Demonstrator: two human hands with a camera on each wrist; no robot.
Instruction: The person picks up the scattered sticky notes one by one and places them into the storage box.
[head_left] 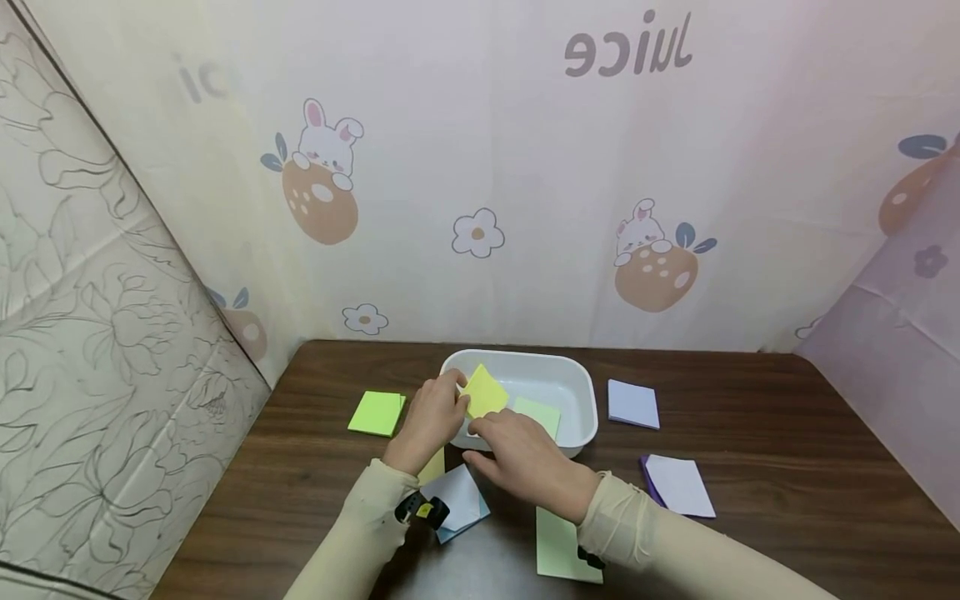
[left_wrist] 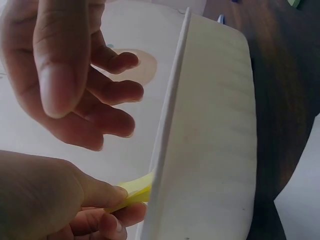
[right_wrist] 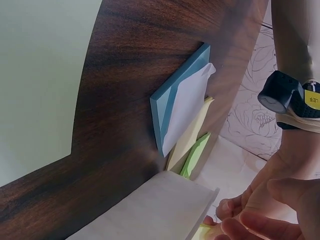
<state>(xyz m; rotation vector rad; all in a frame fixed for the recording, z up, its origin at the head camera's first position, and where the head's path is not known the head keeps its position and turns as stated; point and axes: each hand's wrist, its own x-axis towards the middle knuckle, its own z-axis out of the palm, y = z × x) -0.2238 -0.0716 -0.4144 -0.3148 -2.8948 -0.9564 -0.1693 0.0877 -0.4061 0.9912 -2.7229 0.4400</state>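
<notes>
My left hand point(head_left: 431, 417) pinches a yellow sticky note point(head_left: 486, 392) between thumb and fingers, over the left part of a white plastic tray point(head_left: 576, 392). From the left wrist view, the note looks bent and lies just inside the tray's wall point(left_wrist: 210, 125). My right hand point(head_left: 528, 458) hovers at the tray's front edge, its fingers loosely bent with nothing between them. Inside the tray is a pale green note point(head_left: 538, 414), partly covered by the right hand. Whether it is one sheet or several cannot be told.
Around the tray on the dark wooden table lie a lime green pad point(head_left: 377, 413), a pale blue pad point(head_left: 632, 404), a white-topped purple pad point(head_left: 681, 486) and a light green pad point(head_left: 558, 546). A white-topped blue pad point(right_wrist: 175, 100) sits beside a pale yellow pad point(right_wrist: 190, 135). Patterned curtains hang behind.
</notes>
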